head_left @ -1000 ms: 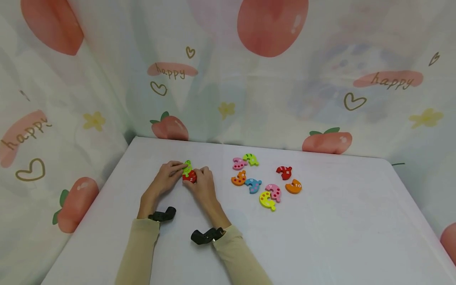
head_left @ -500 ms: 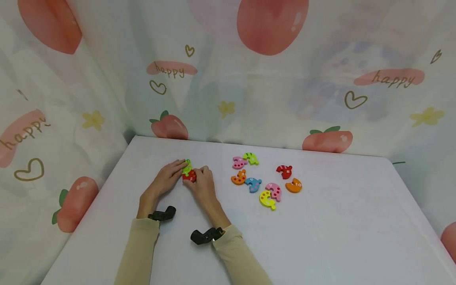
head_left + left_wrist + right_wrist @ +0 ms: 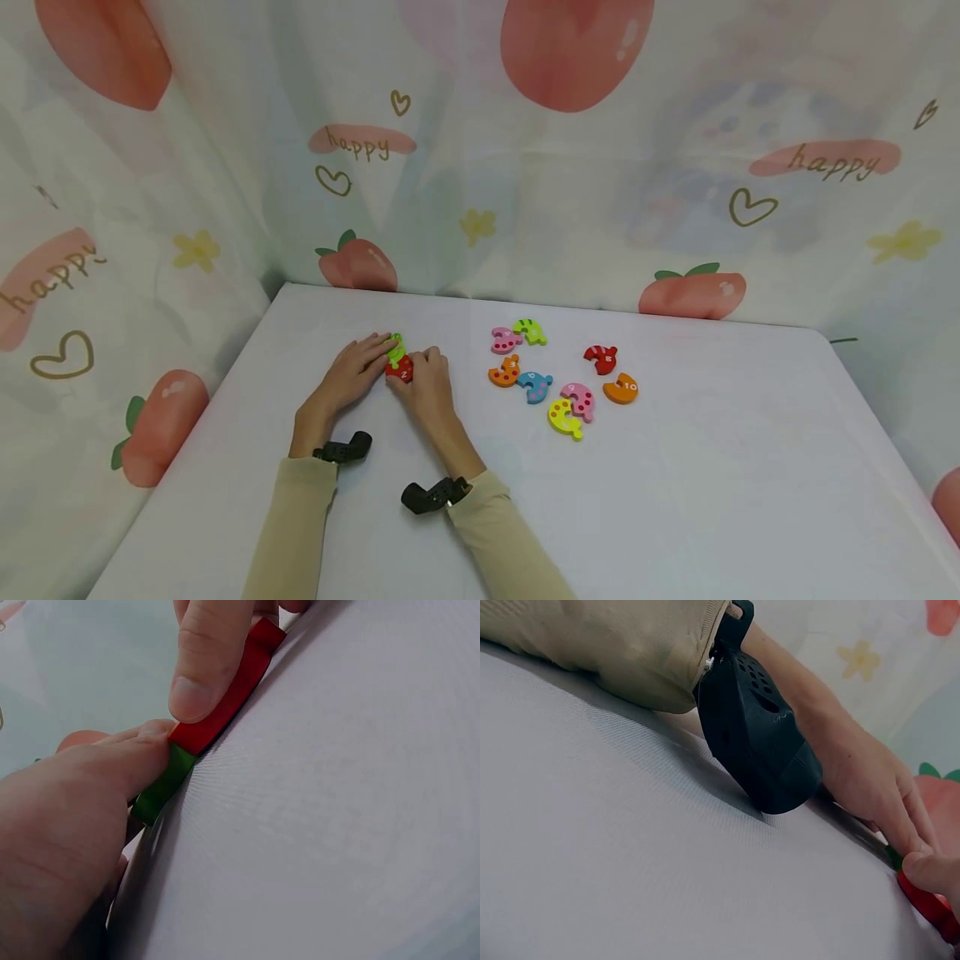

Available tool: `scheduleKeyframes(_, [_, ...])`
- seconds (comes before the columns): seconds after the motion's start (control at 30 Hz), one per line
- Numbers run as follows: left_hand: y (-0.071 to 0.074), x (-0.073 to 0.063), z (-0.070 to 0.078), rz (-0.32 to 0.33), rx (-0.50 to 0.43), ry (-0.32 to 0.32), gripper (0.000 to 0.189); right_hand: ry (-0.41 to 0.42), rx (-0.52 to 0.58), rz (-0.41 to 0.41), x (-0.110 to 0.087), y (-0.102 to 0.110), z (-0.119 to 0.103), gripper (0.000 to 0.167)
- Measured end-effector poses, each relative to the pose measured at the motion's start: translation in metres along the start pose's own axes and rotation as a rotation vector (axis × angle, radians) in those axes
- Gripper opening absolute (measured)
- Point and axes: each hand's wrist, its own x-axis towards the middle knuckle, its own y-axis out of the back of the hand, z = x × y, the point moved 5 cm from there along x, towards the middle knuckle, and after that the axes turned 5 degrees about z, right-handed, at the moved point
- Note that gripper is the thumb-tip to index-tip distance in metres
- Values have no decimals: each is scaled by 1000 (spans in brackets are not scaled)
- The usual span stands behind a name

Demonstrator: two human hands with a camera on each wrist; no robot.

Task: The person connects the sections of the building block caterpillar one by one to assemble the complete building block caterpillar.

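At the left of the table in the head view, a green puzzle piece [image 3: 396,350] lies fitted against a red puzzle piece [image 3: 401,369] marked with a 2. My left hand [image 3: 351,372] pinches the green piece from the left, fingertips over its upper part. My right hand [image 3: 427,390] grips the red piece between thumb and fingers from the right. The left wrist view shows the two pieces edge on, the green puzzle piece [image 3: 163,786] meeting the red puzzle piece [image 3: 229,701] end to end, close on the tabletop. Fingers hide part of both.
Right of my hands lie several numbered, curved pieces: a pink piece [image 3: 506,340] beside a light green one [image 3: 532,332], an orange piece [image 3: 503,372] by a blue one [image 3: 536,387], a pink and a yellow piece [image 3: 564,420], a red piece [image 3: 602,360] and an orange 10 [image 3: 621,389].
The head view has shifted slightly. Both hands stay on the green and red pieces, and nothing else has visibly moved.
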Motion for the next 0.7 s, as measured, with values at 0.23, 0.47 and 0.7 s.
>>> scheduleKeyframes(0.23, [-1,1,0,-49,-9,46,46,-18,-1,-27,-2,0,3,50])
scheduleKeyframes(0.47, [-3,-1,-1,-52,-36,68,45,19,15,-133,0,26,3,56])
scheduleKeyframes(0.7, [-1,3,5,-62,-88,29,39,128,-70,-130,4,103,32,47])
